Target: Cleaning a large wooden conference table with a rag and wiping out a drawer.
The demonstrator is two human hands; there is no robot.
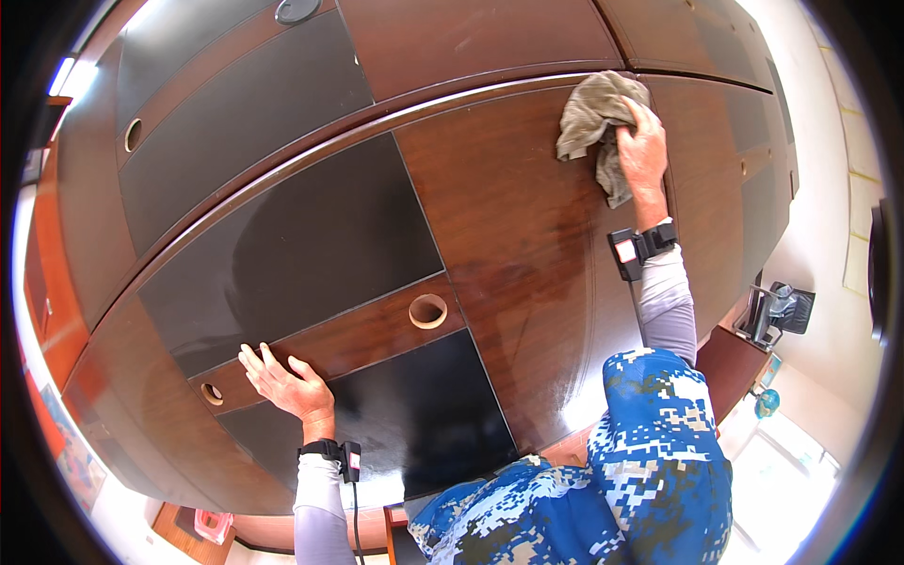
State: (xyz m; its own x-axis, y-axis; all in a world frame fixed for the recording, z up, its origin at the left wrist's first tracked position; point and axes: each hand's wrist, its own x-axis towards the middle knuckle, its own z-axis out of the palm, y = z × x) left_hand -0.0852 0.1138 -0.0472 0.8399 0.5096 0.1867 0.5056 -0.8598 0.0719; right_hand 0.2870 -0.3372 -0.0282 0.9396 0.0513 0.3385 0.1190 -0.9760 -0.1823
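My right hand point(644, 152) grips a crumpled grey-brown cloth point(597, 106) at the far right of the near table section. The cloth is spread against the brown wood tabletop point(522, 233), with one fold hanging back toward me. Its top reaches the seam between the table sections. On the left, my left hand point(289, 385) rests with fingers apart at the wood strip between two black panels, holding nothing. Nearest to it are the upper black panel point(304, 261) and a small round hole point(212, 393) in the strip. Both wrists wear black straps with small cabled boxes.
A larger round hole point(428, 311) pierces the strip. Beyond a raised seam lies another table section point(480, 42) with its own hole point(133, 135) and a dark round cap point(297, 10). At right stand a black chair point(794, 308) and a small globe point(767, 403). A pink basket point(212, 526) sits lower left.
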